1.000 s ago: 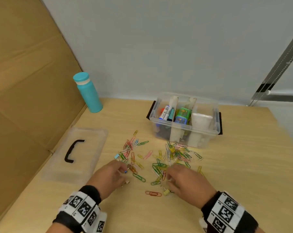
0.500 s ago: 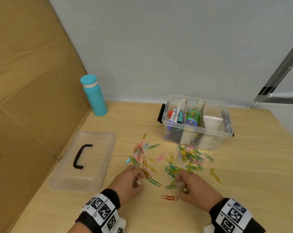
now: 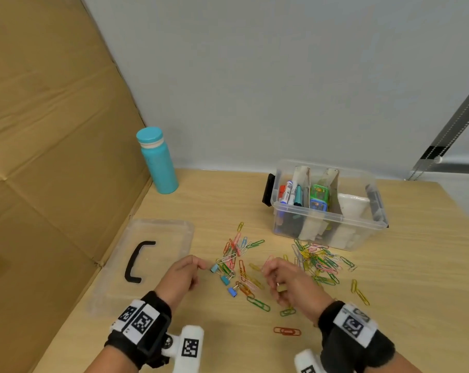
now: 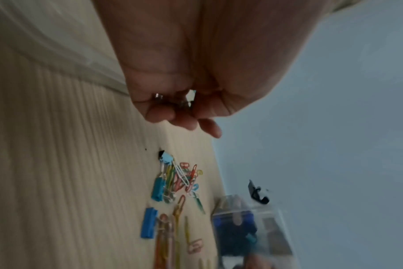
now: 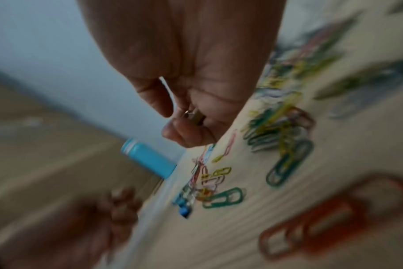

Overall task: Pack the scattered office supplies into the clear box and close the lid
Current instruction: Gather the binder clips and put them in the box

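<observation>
Many coloured paper clips (image 3: 316, 262) lie scattered on the wooden table in front of the clear box (image 3: 325, 216), which holds markers and other supplies. Three blue binder clips (image 3: 224, 279) lie between my hands. My left hand (image 3: 197, 266) hovers just left of them with its fingers curled; the left wrist view shows small metal clip parts (image 4: 173, 101) held inside those fingers. My right hand (image 3: 273, 277) pinches a small yellowish binder clip (image 5: 192, 115) above the paper clips. The clear lid (image 3: 174, 238) with its black handle (image 3: 138, 261) lies flat at the left.
A teal bottle (image 3: 158, 161) stands at the back left by a cardboard wall (image 3: 53, 157). A doubled orange paper clip (image 3: 287, 331) lies nearest to me. A grey wall runs behind the table.
Both hands have drawn back and up from the pile with small clips in their fingers. Three blue binder clips now lie uncovered between them. The head view has shifted.
</observation>
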Demonstrator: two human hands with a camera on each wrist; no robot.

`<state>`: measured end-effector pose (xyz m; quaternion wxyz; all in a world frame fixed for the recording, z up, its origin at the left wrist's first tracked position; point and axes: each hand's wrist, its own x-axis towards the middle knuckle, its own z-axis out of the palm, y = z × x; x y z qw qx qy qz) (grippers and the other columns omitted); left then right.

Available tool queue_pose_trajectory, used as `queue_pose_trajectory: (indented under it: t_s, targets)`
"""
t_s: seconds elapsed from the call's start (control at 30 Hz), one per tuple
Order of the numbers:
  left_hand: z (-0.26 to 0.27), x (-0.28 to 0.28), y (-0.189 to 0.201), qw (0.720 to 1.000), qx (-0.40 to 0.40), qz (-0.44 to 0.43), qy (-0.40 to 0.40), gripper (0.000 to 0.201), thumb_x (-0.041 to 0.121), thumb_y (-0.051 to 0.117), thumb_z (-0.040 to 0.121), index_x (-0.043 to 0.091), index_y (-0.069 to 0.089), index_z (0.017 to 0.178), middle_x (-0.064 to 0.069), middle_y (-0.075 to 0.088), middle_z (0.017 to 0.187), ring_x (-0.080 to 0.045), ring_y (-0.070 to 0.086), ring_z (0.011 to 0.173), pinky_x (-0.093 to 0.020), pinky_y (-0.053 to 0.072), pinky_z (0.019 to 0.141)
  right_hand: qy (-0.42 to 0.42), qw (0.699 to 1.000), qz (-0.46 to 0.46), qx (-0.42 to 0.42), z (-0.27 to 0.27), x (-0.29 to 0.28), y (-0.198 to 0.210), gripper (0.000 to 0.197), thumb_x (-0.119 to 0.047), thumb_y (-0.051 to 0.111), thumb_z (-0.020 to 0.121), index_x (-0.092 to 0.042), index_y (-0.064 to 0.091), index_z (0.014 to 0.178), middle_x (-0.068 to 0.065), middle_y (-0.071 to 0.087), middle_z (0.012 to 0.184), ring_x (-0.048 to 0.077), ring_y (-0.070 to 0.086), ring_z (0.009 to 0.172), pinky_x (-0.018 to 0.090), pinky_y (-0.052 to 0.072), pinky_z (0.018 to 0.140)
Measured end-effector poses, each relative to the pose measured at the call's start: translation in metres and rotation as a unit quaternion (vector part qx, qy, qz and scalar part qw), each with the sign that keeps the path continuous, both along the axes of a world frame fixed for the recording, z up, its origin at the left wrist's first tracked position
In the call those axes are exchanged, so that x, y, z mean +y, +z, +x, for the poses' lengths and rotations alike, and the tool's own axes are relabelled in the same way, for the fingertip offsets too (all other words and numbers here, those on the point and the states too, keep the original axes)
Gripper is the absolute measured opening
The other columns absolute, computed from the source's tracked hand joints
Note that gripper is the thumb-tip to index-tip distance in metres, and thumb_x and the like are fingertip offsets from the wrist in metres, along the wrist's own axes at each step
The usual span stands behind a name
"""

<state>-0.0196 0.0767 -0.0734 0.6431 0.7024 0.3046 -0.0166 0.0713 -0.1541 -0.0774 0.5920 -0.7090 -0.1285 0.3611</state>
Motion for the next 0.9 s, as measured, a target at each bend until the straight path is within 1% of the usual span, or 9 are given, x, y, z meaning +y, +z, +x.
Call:
queue_pose_trajectory:
  t_s: [0.07,0.13,0.23,0.37,0.5,0.6,0.7,0.8,0.9]
  targets:
    - [0.006,0.0,-0.001,0.996,-0.003,0.082,-0.039,0.036,-0.004,0.03,0.093,0.011,0.057,0.074,-0.001,0.051,0.073,-0.014,0.045,0.065,-0.023,0.035,0.061,0.133,0.961,-0.126,-0.209,-0.003,0.021,-0.001,0.014,-0.023,0.045,0.088,-0.029,0.055,0.096,-0.003,0.053,0.075,0.013,0.047,0.063,0.028,0.042,0.057]
    - [0.012,-0.003,-0.003,0.975,-0.011,0.194,-0.105,0.031,0.002,0.033,0.095,0.016,0.055,0.079,0.003,0.055,0.085,-0.014,0.052,0.084,-0.019,0.038,0.071,0.253,0.864,-0.217,-0.377,-0.003,0.04,-0.006,0.025,-0.021,0.047,0.089,-0.029,0.049,0.113,-0.001,0.056,0.097,0.016,0.052,0.078,0.031,0.044,0.071]
    - [0.016,-0.008,-0.006,0.911,0.022,0.367,-0.187,0.019,0.015,0.034,0.097,0.018,0.053,0.098,0.004,0.052,0.094,-0.013,0.05,0.083,-0.021,0.04,0.072,0.312,0.786,-0.277,-0.456,-0.005,0.059,-0.013,0.039,-0.01,0.042,0.092,-0.021,0.042,0.129,0.011,0.048,0.117,0.029,0.052,0.102,0.036,0.042,0.078]
    - [0.019,-0.013,-0.01,0.869,0.058,0.435,-0.23,0.024,0.02,0.037,0.096,0.016,0.045,0.119,-0.003,0.053,0.114,-0.02,0.054,0.089,-0.029,0.041,0.077,0.311,0.759,-0.292,-0.492,-0.006,0.066,-0.023,0.034,-0.007,0.043,0.093,-0.016,0.044,0.126,0.014,0.045,0.118,0.032,0.048,0.106,0.036,0.033,0.071]
    - [0.02,-0.012,-0.021,0.859,0.082,0.436,-0.254,0.029,0.02,0.037,0.096,0.017,0.04,0.124,-0.006,0.056,0.116,-0.023,0.058,0.095,-0.033,0.045,0.079,0.297,0.785,-0.267,-0.473,-0.006,0.058,-0.019,0.028,-0.017,0.05,0.092,-0.014,0.048,0.12,0.007,0.044,0.118,0.025,0.046,0.107,0.038,0.043,0.084]
    - [0.019,-0.011,-0.026,0.853,0.091,0.447,-0.254,0.031,0.019,0.035,0.097,0.02,0.037,0.128,-0.006,0.058,0.116,-0.023,0.06,0.094,-0.035,0.049,0.081,0.219,0.89,-0.185,-0.355,-0.001,0.046,-0.012,0.014,-0.024,0.055,0.086,-0.018,0.051,0.098,-0.002,0.048,0.1,0.011,0.049,0.085,0.024,0.045,0.076]
    - [0.018,-0.012,-0.026,0.837,0.087,0.465,-0.274,0.035,0.013,0.037,0.096,0.026,0.034,0.128,-0.004,0.058,0.113,-0.022,0.059,0.092,-0.035,0.05,0.082,0.074,0.994,-0.051,-0.057,0.007,0.034,-0.006,0.005,-0.012,0.045,0.092,-0.013,0.048,0.088,0.002,0.054,0.081,0.013,0.05,0.065,0.021,0.041,0.058]
    - [0.02,-0.013,-0.025,0.821,0.09,0.484,-0.29,0.032,0.01,0.039,0.094,0.025,0.04,0.122,-0.002,0.058,0.112,-0.021,0.058,0.093,-0.033,0.049,0.082,-0.021,0.967,0.139,0.212,0.011,0.023,-0.002,0.008,-0.012,0.043,0.084,-0.007,0.049,0.087,0.011,0.055,0.077,0.019,0.049,0.06,0.025,0.04,0.05]
    - [0.021,-0.012,-0.024,0.812,0.114,0.49,-0.296,0.018,0.016,0.04,0.096,0.018,0.046,0.113,-0.003,0.059,0.11,-0.021,0.058,0.094,-0.032,0.049,0.082,-0.035,0.967,0.129,0.217,0.01,0.022,0.001,0.013,-0.014,0.041,0.092,-0.007,0.051,0.092,0.007,0.052,0.07,0.018,0.047,0.057,0.025,0.038,0.048]
